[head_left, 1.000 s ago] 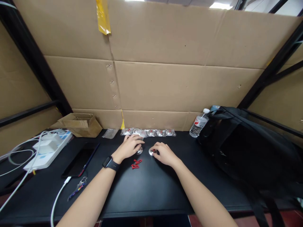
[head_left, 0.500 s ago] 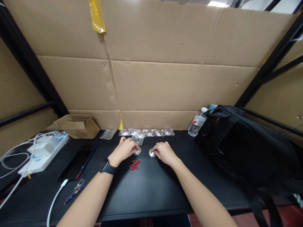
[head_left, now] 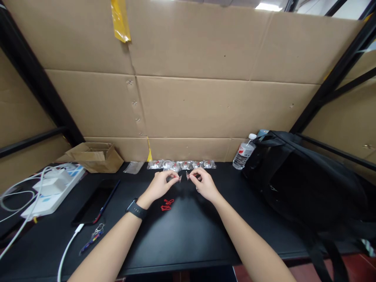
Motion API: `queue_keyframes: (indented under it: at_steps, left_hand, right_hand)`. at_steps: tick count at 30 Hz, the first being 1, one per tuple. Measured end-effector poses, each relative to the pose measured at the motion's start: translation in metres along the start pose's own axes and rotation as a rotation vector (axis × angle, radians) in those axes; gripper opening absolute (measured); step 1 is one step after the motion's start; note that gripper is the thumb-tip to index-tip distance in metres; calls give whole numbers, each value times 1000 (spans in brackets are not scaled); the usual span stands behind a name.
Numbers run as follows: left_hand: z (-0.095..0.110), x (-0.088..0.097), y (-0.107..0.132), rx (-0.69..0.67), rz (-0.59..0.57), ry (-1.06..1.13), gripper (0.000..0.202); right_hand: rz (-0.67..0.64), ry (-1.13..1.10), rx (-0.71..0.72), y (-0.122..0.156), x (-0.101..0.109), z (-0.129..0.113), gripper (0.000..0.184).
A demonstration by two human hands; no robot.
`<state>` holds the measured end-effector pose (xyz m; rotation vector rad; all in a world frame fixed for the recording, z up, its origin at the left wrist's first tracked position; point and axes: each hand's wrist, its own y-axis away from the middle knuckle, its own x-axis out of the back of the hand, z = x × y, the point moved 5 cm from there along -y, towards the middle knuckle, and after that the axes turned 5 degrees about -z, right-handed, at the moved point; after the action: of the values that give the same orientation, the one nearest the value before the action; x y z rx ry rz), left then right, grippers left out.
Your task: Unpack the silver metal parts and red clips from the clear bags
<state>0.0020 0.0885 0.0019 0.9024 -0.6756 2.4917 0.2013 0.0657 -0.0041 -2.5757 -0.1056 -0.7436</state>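
Both my hands are raised a little above the black table (head_left: 182,235), facing each other. My left hand (head_left: 161,185), with a black watch on the wrist, pinches a small silver disc (head_left: 179,178) held on edge. My right hand (head_left: 202,184) pinches a second small silver disc (head_left: 187,176), edge to edge with the first. Small red pieces (head_left: 166,205) lie on the table just below my left hand. Behind my hands, a row of clear bags with silver and red parts (head_left: 182,165) lies along the cardboard wall.
A black backpack (head_left: 296,184) and a water bottle (head_left: 243,152) fill the right side. At the left are a small cardboard box (head_left: 96,156), a white power strip with cables (head_left: 49,188), a dark phone (head_left: 95,200) and keys (head_left: 94,237). Cardboard walls (head_left: 205,78) enclose the table.
Both hands lifted the silver discs off the table, turned them on edge and brought them together in the air.
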Motion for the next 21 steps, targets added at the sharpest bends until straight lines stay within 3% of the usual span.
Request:
queue_keyframes:
  at_steps: [4,9,21]
  left_hand:
    - [1,-9,-1,4,97,165,19]
    - [7,-16,1,3,135,158,18]
    - [8,-11,0,35,78,95,27]
  right_hand:
    - [-21,-305,-85,1,-6,2,16]
    - [-116,-673,-211,8,-24,1,29]
    - [-143,-884,-384,11,-24,0,44]
